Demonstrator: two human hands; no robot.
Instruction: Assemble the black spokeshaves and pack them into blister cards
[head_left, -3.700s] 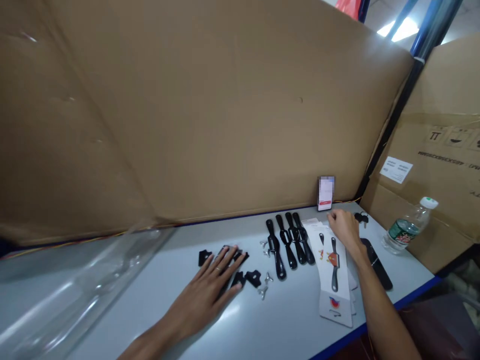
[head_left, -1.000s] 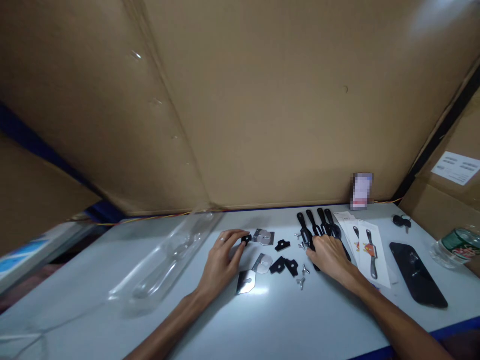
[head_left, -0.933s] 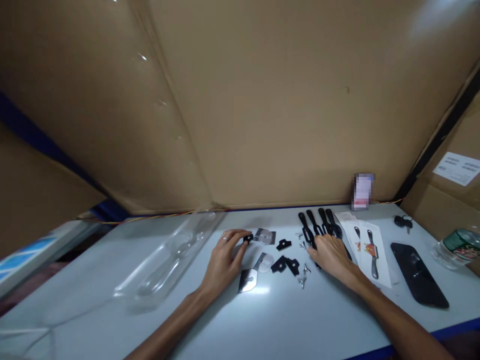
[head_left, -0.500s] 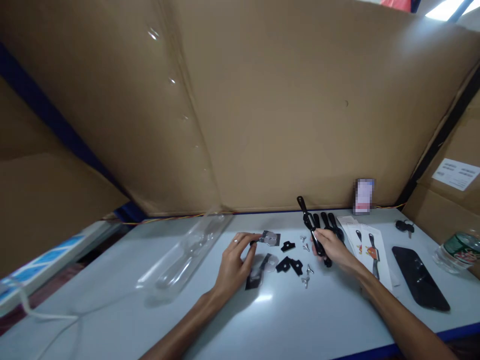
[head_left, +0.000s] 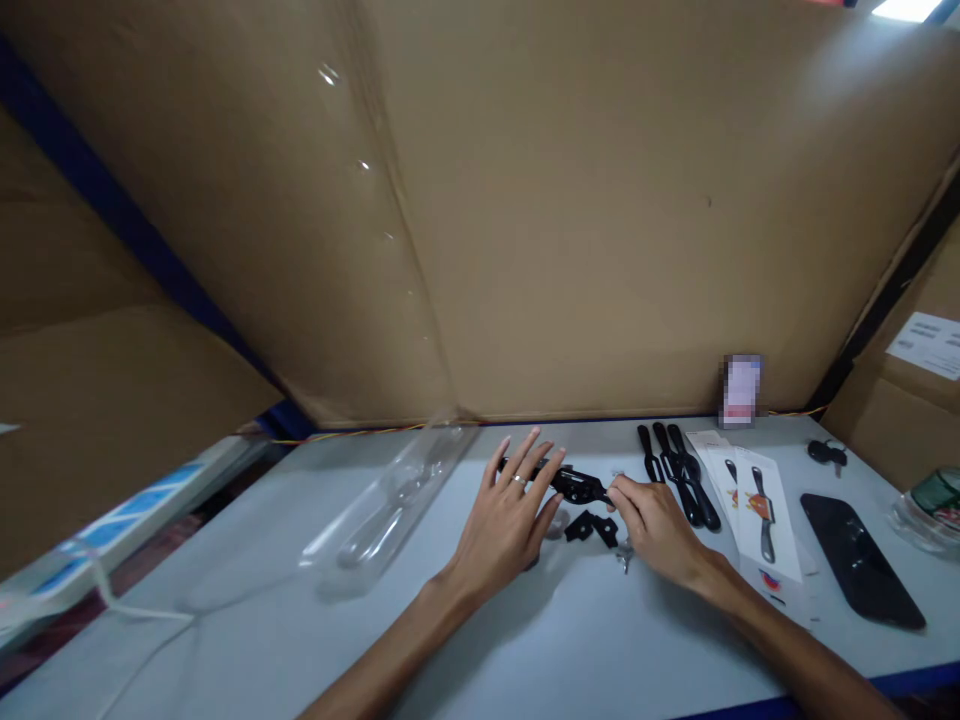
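Observation:
A black spokeshave lies crosswise between my hands, just above the table. Closed around its right handle is my right hand. My left hand, with a ring on one finger, has its fingers spread over the left handle and covers part of it; what its thumb side touches is hidden. Below the spokeshave lie black lever caps with a hole in each. A silver wing screw sits by my right fingers. Several more black spokeshaves rest side by side behind my right hand.
Clear plastic packaging lies on the left. To the right are printed cards, a dark phone, keys and a bottle. A blurred upright screen leans against the cardboard wall. A white cable runs at front left.
My right hand has brought the spokeshave left and turned it from upright to crosswise. My left hand has gone from a pinch near the small parts to spread fingers over the handle.

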